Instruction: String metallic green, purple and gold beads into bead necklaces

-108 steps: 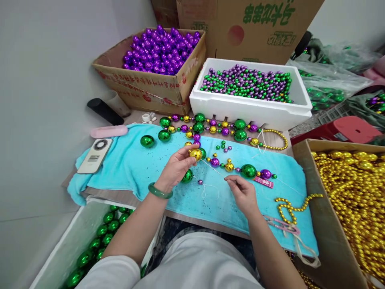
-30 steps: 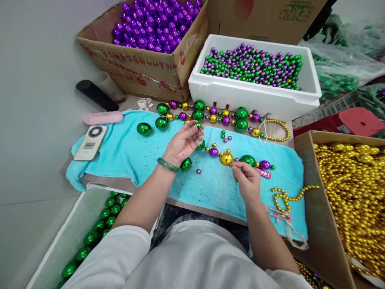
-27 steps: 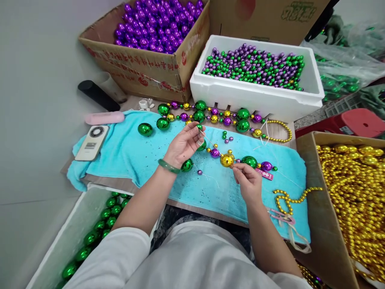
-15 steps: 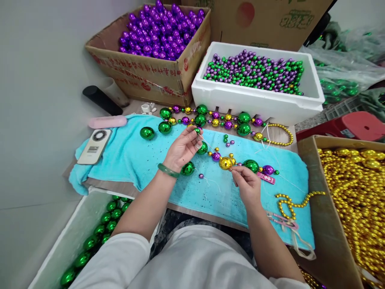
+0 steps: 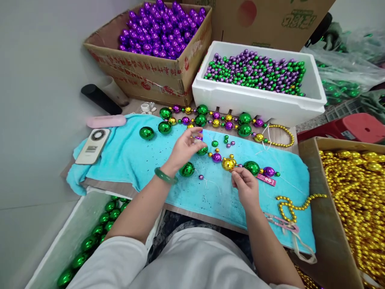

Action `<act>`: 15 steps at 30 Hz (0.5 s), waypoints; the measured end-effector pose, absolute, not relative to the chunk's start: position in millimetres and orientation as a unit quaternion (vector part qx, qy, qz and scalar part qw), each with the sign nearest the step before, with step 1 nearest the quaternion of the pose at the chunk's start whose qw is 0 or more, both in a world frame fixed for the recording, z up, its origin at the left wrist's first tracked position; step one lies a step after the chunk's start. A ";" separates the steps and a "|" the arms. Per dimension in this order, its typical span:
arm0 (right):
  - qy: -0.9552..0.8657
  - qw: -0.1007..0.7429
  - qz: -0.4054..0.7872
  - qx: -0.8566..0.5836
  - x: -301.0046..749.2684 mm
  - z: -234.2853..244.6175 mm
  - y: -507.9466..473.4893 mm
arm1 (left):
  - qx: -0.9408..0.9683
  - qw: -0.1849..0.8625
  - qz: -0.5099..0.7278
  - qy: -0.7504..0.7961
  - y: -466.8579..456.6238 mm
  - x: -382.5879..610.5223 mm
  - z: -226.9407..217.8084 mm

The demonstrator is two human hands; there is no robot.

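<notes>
My left hand (image 5: 187,147) is over the blue towel (image 5: 120,148), thumb and fingers apart, with no bead seen in its grip. A large green bead (image 5: 202,150) lies just under its thumb, partly hidden. To its right is a small green bead (image 5: 214,143); whether a thread runs through it I cannot tell. With thumb and forefinger closed, my right hand (image 5: 245,184) pinches the near edge of a shiny gold bead (image 5: 228,164). Beside that lie a purple bead (image 5: 216,157) and a large green bead (image 5: 251,168) in a strung row.
Finished-looking bead strands (image 5: 201,120) lie along the back. Behind are a carton of purple beads (image 5: 135,66) and a white foam box (image 5: 258,96). A carton of gold beads (image 5: 333,216) stands right, pink scissors (image 5: 282,222) near it. A phone (image 5: 92,146) rests left.
My left fingers have spread and let go of the small green bead, which now sits farther right and lower. My right hand stays at the gold bead.
</notes>
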State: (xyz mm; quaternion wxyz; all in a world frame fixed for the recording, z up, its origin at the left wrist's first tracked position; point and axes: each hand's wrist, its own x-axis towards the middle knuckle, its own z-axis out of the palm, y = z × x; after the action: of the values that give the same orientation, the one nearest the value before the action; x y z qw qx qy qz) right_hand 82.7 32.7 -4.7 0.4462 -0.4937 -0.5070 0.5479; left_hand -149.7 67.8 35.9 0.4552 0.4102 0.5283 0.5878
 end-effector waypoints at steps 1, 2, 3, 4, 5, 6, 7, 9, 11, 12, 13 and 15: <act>-0.499 0.450 0.551 -0.494 84.7 -5.9 33.7 | 0.428 0.412 0.568 0.569 76.0 -159.6 35.4; -0.492 0.457 0.553 -0.494 87.0 -7.0 34.8 | 0.447 0.352 0.549 0.613 85.8 -169.5 34.4; -0.485 0.463 0.554 -0.494 89.3 -8.0 36.1 | 0.471 0.297 0.521 0.647 96.3 -178.5 32.6; -0.480 0.466 0.555 -0.494 91.3 -8.9 37.3 | 0.501 0.255 0.485 0.670 106.8 -185.4 30.2; -0.477 0.469 0.557 -0.493 92.9 -9.7 38.4 | 0.530 0.228 0.442 0.687 116.8 -189.6 27.3; -0.476 0.467 0.559 -0.493 93.9 -10.4 39.4 | 0.554 0.210 0.396 0.701 125.6 -190.9 24.0; -0.476 0.465 0.560 -0.495 94.4 -10.9 40.1 | 0.571 0.198 0.353 0.714 133.0 -189.4 20.5; -0.478 0.460 0.560 -0.497 94.1 -11.7 40.6 | 0.580 0.184 0.284 0.741 143.9 -180.2 13.7; -0.477 0.460 0.559 -0.498 93.4 -12.6 39.9 | 0.573 0.177 0.244 0.762 150.9 -168.1 8.0; -0.477 0.460 0.560 -0.497 93.4 -13.2 39.3 | 0.568 0.176 0.230 0.770 153.5 -162.7 5.8; -0.475 0.461 0.561 -0.497 93.7 -13.9 38.6 | 0.564 0.177 0.216 0.777 155.7 -158.4 4.4; -0.470 0.462 0.562 -0.500 95.5 -15.3 37.1 | 0.560 0.183 0.203 0.782 158.4 -153.1 4.2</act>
State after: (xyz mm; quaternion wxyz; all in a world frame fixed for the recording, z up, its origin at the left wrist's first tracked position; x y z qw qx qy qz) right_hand 95.5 37.1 -15.3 0.4624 -0.4995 -0.4700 0.5619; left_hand -153.1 158.4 4.2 0.1831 0.5595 0.7824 0.2031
